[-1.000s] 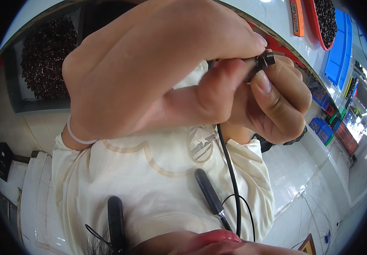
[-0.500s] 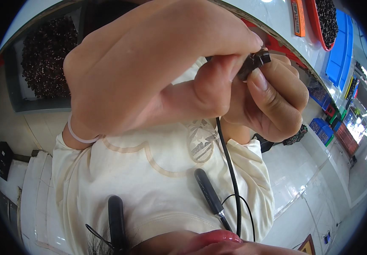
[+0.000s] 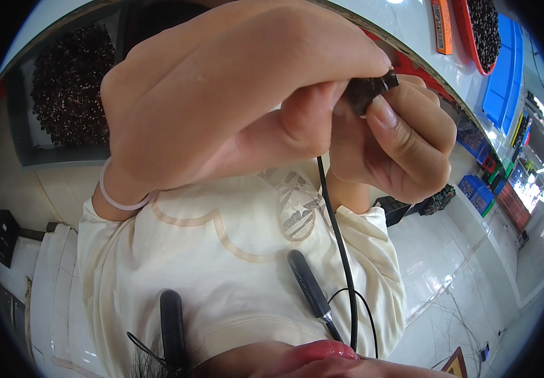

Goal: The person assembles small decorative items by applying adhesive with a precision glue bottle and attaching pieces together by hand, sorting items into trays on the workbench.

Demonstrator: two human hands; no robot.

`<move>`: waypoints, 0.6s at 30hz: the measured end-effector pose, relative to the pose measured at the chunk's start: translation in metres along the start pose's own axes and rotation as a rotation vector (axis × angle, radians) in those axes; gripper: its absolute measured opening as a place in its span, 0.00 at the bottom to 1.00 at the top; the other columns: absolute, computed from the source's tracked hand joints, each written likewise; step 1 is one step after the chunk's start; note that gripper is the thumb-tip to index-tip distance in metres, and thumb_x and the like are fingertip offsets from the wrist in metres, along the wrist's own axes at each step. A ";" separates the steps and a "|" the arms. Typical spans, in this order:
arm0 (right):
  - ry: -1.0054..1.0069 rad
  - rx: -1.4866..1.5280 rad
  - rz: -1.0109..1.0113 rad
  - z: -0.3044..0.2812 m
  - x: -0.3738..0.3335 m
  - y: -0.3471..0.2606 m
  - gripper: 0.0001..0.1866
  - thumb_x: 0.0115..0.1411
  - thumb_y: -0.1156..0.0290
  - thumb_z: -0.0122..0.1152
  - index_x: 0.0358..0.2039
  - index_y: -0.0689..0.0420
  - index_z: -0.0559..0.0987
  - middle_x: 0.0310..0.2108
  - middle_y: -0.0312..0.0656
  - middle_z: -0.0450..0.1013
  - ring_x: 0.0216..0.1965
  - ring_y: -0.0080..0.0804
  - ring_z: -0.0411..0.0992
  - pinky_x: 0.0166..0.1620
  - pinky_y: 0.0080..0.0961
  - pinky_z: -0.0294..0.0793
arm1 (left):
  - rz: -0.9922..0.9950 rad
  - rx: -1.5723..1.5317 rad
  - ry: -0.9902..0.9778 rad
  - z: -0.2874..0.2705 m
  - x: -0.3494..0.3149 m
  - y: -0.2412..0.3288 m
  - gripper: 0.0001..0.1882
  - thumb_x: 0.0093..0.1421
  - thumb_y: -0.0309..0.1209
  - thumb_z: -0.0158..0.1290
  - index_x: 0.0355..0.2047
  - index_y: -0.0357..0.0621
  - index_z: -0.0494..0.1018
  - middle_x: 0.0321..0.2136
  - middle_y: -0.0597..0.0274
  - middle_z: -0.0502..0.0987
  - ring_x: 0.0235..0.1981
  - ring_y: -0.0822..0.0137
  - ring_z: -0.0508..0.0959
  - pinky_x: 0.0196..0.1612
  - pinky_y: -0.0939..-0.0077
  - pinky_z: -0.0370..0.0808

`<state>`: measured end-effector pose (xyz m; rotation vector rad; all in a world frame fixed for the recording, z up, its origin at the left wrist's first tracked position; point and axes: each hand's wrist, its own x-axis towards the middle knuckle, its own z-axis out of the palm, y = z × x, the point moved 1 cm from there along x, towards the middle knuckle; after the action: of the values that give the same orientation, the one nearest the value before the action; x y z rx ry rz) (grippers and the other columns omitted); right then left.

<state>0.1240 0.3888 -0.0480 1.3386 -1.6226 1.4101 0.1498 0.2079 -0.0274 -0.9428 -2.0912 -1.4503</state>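
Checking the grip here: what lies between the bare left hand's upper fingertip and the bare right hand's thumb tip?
In the head view, a small, dark-brown, angular piece lies between the left hand and right hand; its material is unclear.

Cream T-shirt (image 3: 234,296), tan outline (image 3: 183,223), grey star print (image 3: 300,211); pale wristband (image 3: 113,202).

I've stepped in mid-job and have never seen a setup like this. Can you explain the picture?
There's no machine: a person works bare-handed. One wide fisheye camera on their head looks down, so straight edges bend and their cream shirt shows below. The right hand pinches a small dark piece; the left hand has its fingertips at it, though their exact grip is hard to see. On the white worktop lie an orange box and a red tray of dark bits. A grey tray of dark bits sits at the left.
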 end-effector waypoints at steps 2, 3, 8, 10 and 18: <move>-0.079 -0.020 0.038 -0.002 0.003 -0.002 0.21 0.37 0.88 0.67 0.34 0.62 0.71 0.29 0.49 0.70 0.21 0.30 0.71 0.22 0.21 0.68 | -0.013 0.001 -0.038 -0.001 0.002 0.001 0.12 0.51 0.12 0.40 0.36 0.24 0.69 0.31 0.41 0.75 0.30 0.58 0.79 0.32 0.77 0.78; -0.105 -0.029 0.050 -0.004 0.005 -0.003 0.21 0.37 0.88 0.67 0.33 0.62 0.71 0.30 0.49 0.70 0.21 0.30 0.71 0.22 0.21 0.69 | -0.008 0.015 -0.046 -0.002 0.003 0.001 0.12 0.51 0.13 0.40 0.35 0.23 0.68 0.30 0.40 0.75 0.30 0.58 0.79 0.32 0.77 0.78; -0.089 -0.001 0.020 -0.002 0.001 0.003 0.22 0.37 0.90 0.65 0.34 0.63 0.71 0.30 0.52 0.70 0.21 0.31 0.71 0.22 0.22 0.69 | 0.020 -0.076 -0.059 -0.002 0.002 -0.006 0.11 0.51 0.13 0.41 0.35 0.21 0.68 0.29 0.39 0.75 0.29 0.57 0.79 0.32 0.76 0.78; -0.118 -0.007 0.014 -0.003 0.002 0.004 0.22 0.37 0.90 0.65 0.35 0.63 0.71 0.30 0.52 0.70 0.21 0.31 0.71 0.21 0.21 0.69 | 0.025 -0.094 -0.040 -0.002 0.001 -0.007 0.10 0.51 0.13 0.42 0.35 0.21 0.68 0.29 0.39 0.75 0.28 0.58 0.79 0.31 0.77 0.78; -0.168 -0.181 0.027 0.006 0.012 -0.010 0.20 0.37 0.87 0.66 0.32 0.63 0.71 0.29 0.49 0.69 0.18 0.30 0.68 0.19 0.21 0.66 | -0.172 -0.105 0.000 -0.002 -0.006 0.008 0.10 0.51 0.13 0.44 0.35 0.24 0.69 0.31 0.39 0.76 0.25 0.66 0.77 0.26 0.84 0.75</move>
<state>0.1305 0.3801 -0.0358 1.3631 -1.8361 1.1606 0.1598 0.2064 -0.0251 -0.8172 -2.1592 -1.6604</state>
